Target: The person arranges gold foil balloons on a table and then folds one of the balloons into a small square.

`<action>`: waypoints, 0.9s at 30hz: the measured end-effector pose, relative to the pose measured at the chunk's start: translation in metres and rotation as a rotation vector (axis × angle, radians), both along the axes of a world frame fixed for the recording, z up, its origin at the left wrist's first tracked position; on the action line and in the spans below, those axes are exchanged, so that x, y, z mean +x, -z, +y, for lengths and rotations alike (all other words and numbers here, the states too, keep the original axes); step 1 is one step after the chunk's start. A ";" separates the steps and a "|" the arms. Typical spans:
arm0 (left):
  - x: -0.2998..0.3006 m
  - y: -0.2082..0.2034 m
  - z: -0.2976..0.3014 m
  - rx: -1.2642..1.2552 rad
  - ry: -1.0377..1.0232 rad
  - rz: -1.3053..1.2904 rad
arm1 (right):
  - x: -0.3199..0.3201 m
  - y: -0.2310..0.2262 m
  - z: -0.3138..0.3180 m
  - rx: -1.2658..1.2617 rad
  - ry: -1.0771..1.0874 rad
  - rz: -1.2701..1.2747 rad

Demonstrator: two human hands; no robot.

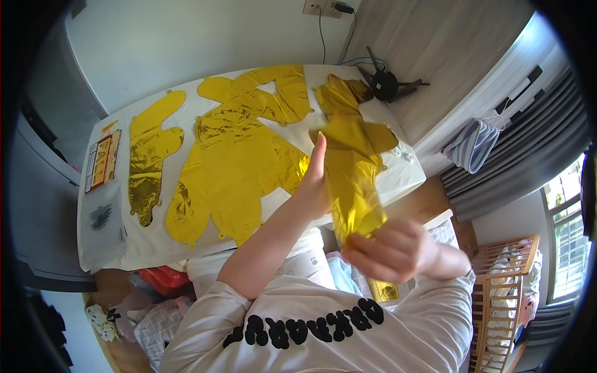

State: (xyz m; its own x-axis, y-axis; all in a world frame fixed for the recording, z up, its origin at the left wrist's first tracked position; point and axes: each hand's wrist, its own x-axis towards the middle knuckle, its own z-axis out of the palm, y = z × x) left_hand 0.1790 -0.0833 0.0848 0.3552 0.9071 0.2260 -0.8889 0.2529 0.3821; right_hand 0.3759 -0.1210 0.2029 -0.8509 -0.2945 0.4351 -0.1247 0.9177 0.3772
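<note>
A flat, uninflated gold foil balloon (356, 180) hangs creased between my two hands, raised over the table's right side. My left hand (315, 177) holds its left edge, thumb pointing up; the other fingers are mostly hidden. Lower down and nearer my body, my right hand (392, 250) is closed around the balloon's gathered lower end. Beyond it, another gold foil piece (339, 93) lies crumpled. Several flat gold foil balloons cover the middle of the table, including a large one (230, 168) and a long one (149, 149) at the left.
The white-covered table (273, 205) bears a printed card (103, 160) and a clear plastic bag (102, 217) at its left. A black router (385, 85) stands at the far right corner. Right of me are a wooden crib (504, 298) and a grey curtain (516, 155).
</note>
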 end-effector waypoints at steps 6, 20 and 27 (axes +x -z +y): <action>-0.014 0.040 -0.034 -0.356 0.032 0.308 | 0.024 0.070 0.005 -1.185 -0.045 0.023; -0.020 0.065 -0.139 0.319 0.011 1.109 | 0.027 0.185 0.062 -2.578 0.059 0.901; -0.095 0.034 -0.158 0.085 -0.356 1.049 | -0.070 0.140 0.109 -0.963 0.613 0.444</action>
State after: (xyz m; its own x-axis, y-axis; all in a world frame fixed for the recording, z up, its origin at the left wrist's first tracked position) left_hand 0.0838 -0.2411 0.0507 0.1288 0.9912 0.0320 -0.1309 -0.0150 0.9913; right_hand 0.3055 -0.0118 0.0629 -0.4573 0.7053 0.5416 0.3928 0.7066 -0.5886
